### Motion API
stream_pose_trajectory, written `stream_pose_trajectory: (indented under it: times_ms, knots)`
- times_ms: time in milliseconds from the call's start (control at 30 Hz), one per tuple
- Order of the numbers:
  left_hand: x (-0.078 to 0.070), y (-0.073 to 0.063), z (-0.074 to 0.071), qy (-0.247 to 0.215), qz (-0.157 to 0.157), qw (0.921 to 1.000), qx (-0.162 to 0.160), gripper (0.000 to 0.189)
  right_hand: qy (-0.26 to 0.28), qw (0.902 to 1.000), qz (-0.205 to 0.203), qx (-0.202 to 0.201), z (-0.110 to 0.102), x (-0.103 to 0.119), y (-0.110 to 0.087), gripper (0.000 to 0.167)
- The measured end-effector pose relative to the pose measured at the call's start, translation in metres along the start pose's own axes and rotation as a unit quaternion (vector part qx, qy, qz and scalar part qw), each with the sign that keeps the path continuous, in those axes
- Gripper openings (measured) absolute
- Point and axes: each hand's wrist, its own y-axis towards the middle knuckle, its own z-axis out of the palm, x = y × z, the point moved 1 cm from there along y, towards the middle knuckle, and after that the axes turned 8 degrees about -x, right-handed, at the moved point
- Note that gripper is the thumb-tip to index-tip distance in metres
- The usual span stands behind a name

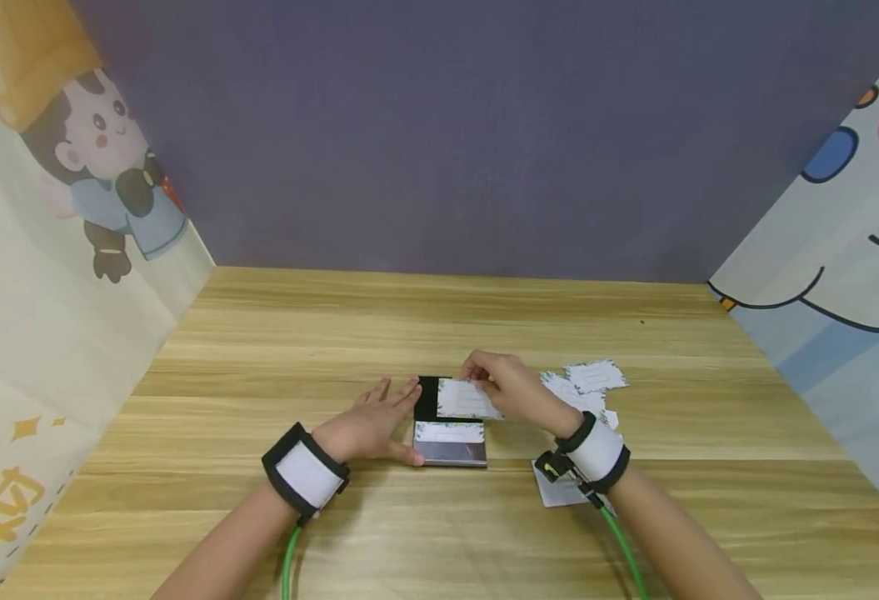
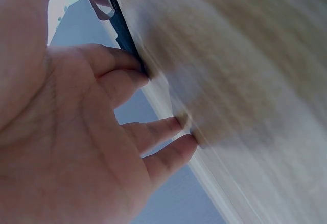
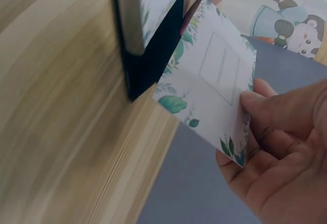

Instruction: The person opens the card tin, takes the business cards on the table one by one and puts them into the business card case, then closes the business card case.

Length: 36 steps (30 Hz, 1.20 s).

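Observation:
An opened black and silver card case (image 1: 450,452) lies on the wooden table, and a white card with a leafy border (image 1: 449,432) sits in its near half. My left hand (image 1: 367,427) rests at the case's left side with fingers spread, its fingertips touching the case edge and the table. Between thumb and fingers, my right hand (image 1: 512,387) pinches another white leaf-bordered card (image 3: 212,75) by one edge. That card (image 1: 465,399) is over the black far half of the case (image 3: 148,70); in the right wrist view it stands tilted.
Several leaf-bordered cards (image 1: 596,376) lie scattered on the table to the right of my right hand. A pale flat piece (image 1: 559,493) lies under my right wrist, partly hidden. A dark panel (image 1: 454,142) stands behind the table, with printed cloth (image 1: 19,333) on both sides.

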Motion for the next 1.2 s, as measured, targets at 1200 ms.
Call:
stream_pose_trajectory:
  times_ms: [1200]
  knots:
    - [0.0, -0.001, -0.001, -0.003, -0.001, 1.0, -0.001, 0.099, 0.038, 0.9965, -0.006, 0.075, 0.033, 0.005, 0.001, 0.021]
